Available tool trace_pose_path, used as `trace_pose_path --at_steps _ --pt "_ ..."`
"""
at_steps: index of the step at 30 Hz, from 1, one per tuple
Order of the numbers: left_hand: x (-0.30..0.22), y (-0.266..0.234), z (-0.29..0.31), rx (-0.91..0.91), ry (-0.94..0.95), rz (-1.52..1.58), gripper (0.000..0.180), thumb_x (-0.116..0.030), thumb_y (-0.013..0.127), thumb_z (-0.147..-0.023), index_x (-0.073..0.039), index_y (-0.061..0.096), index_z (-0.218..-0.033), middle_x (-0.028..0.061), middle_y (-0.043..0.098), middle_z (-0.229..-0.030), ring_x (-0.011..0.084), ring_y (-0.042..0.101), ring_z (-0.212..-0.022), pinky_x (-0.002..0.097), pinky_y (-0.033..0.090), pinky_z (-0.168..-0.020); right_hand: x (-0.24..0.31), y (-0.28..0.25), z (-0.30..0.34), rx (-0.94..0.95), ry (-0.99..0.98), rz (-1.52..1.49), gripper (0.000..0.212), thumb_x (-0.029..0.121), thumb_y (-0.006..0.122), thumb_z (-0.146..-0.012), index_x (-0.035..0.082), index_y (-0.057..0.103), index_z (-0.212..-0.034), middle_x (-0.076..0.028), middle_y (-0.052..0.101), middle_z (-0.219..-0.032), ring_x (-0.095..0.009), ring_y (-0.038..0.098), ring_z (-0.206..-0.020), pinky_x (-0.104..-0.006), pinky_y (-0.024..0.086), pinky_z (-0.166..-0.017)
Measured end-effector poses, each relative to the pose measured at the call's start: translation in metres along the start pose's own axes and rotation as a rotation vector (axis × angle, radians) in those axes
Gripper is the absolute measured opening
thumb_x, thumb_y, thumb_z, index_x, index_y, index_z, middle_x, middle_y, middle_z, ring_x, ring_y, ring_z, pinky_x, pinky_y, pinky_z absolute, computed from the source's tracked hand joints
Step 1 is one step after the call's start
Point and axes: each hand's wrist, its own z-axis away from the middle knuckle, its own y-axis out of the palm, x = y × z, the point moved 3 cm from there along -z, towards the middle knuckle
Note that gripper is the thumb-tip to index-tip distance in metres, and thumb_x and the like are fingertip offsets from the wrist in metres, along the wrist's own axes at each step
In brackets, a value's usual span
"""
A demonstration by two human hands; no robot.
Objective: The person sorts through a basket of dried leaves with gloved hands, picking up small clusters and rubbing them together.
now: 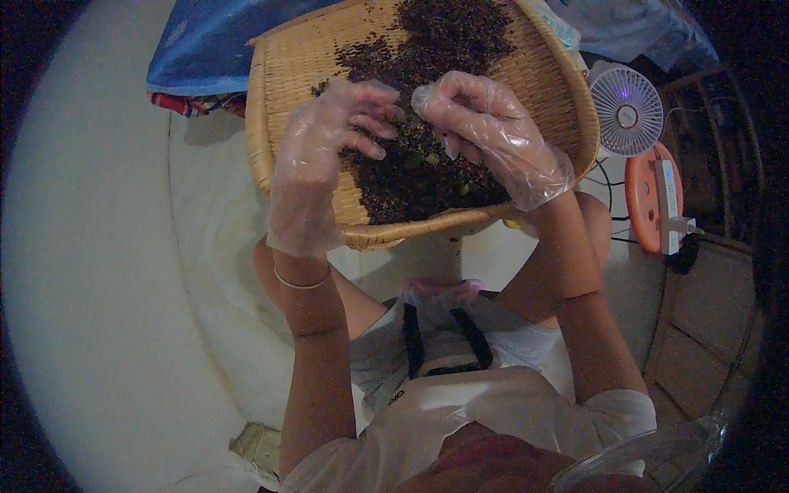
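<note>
Dark grains [454, 41] lie heaped toward twelve o'clock in the woven tray [288, 70] and spread toward six, green bits [431, 158] among them; progress is unclear. Left hand [325, 131] loosely spread; right hand [493, 123] pinched, contents hidden.

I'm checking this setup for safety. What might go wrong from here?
Dark bits reach close to the near rim of the woven tray, so a tilt might spill them. The loose plastic glove on the left hand could snag. The fan beside the tray, if running, might scatter bits.
</note>
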Motion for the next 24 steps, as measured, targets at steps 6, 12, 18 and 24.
trace_pose_path --at_steps 6,12,18,24 --pt "0.006 -0.004 0.002 0.026 -0.006 -0.223 0.017 -0.016 0.061 -0.085 0.001 0.064 -0.087 0.0061 0.063 -0.085 0.0116 0.058 -0.075 0.0253 0.047 -0.068 0.0 0.004 0.0 -0.016 -0.024 0.015 0.017 0.028 0.063 -0.088 0.014 0.059 -0.082 0.008 0.05 -0.07 0.001 0.046 -0.06 -0.0134 0.031 -0.048" --pt "0.006 -0.006 0.0 0.128 0.306 -0.35 0.013 -0.013 0.066 -0.08 -0.001 0.061 -0.078 0.0013 0.059 -0.077 0.0094 0.053 -0.071 0.0251 0.044 -0.066 0.004 0.005 0.001 0.039 -0.061 -0.01 0.019 0.03 0.063 -0.088 0.012 0.06 -0.084 0.008 0.05 -0.068 0.0 0.047 -0.059 -0.0137 0.032 -0.048" --pt "0.005 -0.009 -0.001 0.137 0.196 -0.326 0.013 -0.013 0.069 -0.078 -0.003 0.061 -0.076 -0.0005 0.057 -0.076 0.0071 0.05 -0.072 0.0219 0.041 -0.066 0.002 0.009 0.004 0.071 -0.074 0.076 0.022 0.03 0.061 -0.09 0.009 0.063 -0.09 0.004 0.054 -0.069 -0.003 0.05 -0.059 -0.0181 0.036 -0.05" --pt "0.006 -0.002 0.005 0.152 -0.063 -0.113 0.018 -0.017 0.07 -0.079 -0.004 0.063 -0.09 -0.0005 0.058 -0.08 0.0071 0.052 -0.076 0.021 0.041 -0.069 0.002 0.001 0.002 -0.003 -0.083 0.073 0.023 0.032 0.062 -0.089 0.009 0.063 -0.09 0.005 0.053 -0.068 -0.003 0.049 -0.061 -0.0178 0.035 -0.051"
